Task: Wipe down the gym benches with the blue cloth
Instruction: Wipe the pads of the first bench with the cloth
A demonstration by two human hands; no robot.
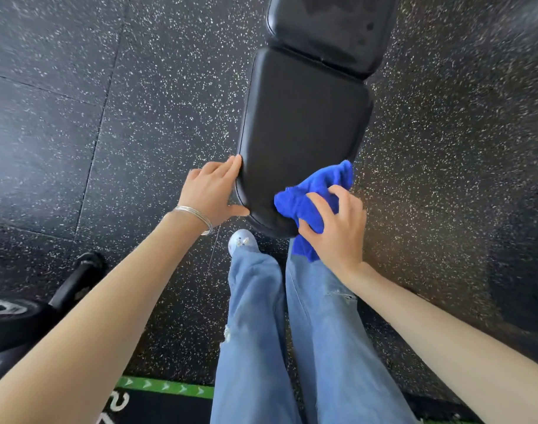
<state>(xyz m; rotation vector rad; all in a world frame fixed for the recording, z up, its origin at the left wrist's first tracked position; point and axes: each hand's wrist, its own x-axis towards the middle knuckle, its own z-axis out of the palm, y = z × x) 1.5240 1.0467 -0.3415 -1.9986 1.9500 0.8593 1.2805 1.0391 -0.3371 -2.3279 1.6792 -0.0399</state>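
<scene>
Cloth (315,197), blue, sits bunched in the right hand (338,231) at the desk's (301,117) near edge. Left hand (211,191) lies open on the near-left corner. A dumbbell (75,283) lies on the floor (139,117).

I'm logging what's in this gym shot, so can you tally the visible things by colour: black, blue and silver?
Black: 3 (seat pad, back pad, dumbbell)
Blue: 2 (blue cloth gripped in the right hand, jeans)
Silver: 1 (bangles on the wrist of the left hand)
Total: 6
</scene>
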